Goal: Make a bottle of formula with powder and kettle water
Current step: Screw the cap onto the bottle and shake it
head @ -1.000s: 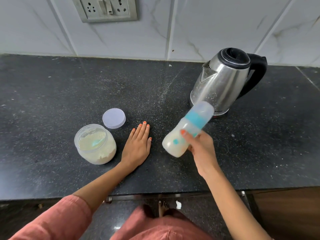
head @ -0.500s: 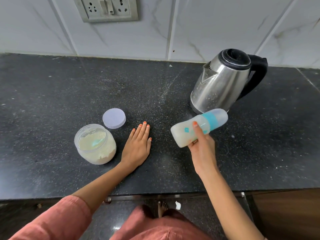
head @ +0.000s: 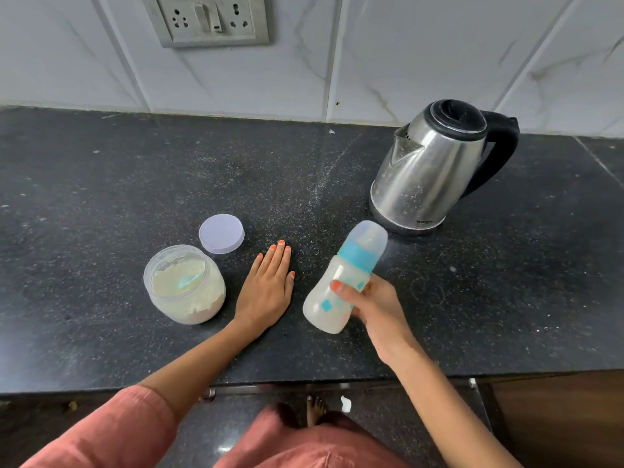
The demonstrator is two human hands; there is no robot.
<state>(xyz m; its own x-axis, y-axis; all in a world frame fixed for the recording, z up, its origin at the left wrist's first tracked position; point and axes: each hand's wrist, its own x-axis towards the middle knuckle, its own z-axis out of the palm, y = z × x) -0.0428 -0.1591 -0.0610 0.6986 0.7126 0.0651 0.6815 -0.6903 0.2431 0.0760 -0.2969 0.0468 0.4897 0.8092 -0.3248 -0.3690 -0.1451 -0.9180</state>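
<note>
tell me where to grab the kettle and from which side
Take the kettle by its black loop handle, coming in from the right. The handle stands off the right side of the upright steel body, opposite the spout, which points left. Fingers can likely wrap through its gap.

A black speckled stone countertop (head: 101, 197) runs the full width of the view, dusted with fine white specks that gather into a faint streak (head: 322, 179) near its middle, with a small white fleck (head: 331, 131) lying close to its back edge. Behind it stands a wall of white marble-veined tiles (head: 405, 45) with grey joints, carrying a grey plate of two sockets and switches (head: 206, 20) at the top left. Below the counter's front edge are a metal handle (head: 209, 393), a brown wooden cabinet front (head: 557, 417) at the right, and a dark floor (head: 405, 420) with a small white scrap (head: 345, 403) on it.
</note>
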